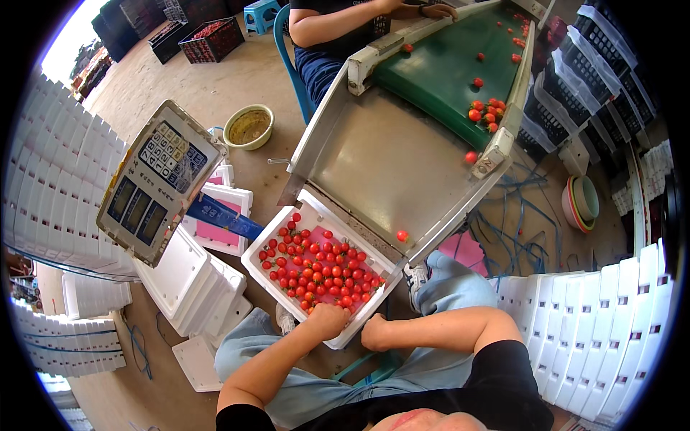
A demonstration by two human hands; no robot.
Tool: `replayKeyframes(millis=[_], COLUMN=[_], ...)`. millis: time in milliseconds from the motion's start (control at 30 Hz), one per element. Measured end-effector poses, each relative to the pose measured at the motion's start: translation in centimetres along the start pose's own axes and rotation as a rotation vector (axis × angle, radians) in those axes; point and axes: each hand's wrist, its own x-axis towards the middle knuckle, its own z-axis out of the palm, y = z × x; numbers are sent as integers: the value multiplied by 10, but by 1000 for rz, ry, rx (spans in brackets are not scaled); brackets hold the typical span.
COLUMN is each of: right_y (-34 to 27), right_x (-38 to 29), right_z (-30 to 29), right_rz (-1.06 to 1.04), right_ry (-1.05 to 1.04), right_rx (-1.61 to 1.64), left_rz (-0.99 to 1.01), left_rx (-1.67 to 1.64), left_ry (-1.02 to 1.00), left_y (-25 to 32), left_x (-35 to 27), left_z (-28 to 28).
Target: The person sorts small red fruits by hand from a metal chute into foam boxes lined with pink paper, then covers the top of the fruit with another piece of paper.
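A white foam box point(253, 254) stands before my knees, under the lower end of a metal chute point(383, 156). Many red cherry tomatoes point(323, 264) lie loosely on its pink-lined bottom. My left hand point(330, 321) is over the box's near rim with curled fingers, close to the nearest tomatoes; its fingertips are hidden. Just outside the box's near right corner is my right hand point(374, 332), also curled, its fingers turned out of sight. One tomato point(402, 236) rests low on the chute.
A green conveyor belt point(436, 64) carries scattered tomatoes above the chute. Another person's arm point(345, 22) rests by its left side. A scale display point(159, 183) on a blue post rises left of the box. White foam boxes point(587, 328) stack on my right; lids point(178, 275) lie left.
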Motion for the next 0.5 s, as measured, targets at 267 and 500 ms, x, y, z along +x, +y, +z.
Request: replayKeyframes(millis=[267, 500], right_y=[5, 3], right_x=[22, 17], right_z=[23, 13], right_rz=[-16, 7], right_ry=[71, 62], right_rx=[1, 20], left_rz=[-3, -13], left_rx=[-5, -3], left_ry=[-16, -20], left_y=[2, 1], left_x=[1, 1], left_z=[-3, 0])
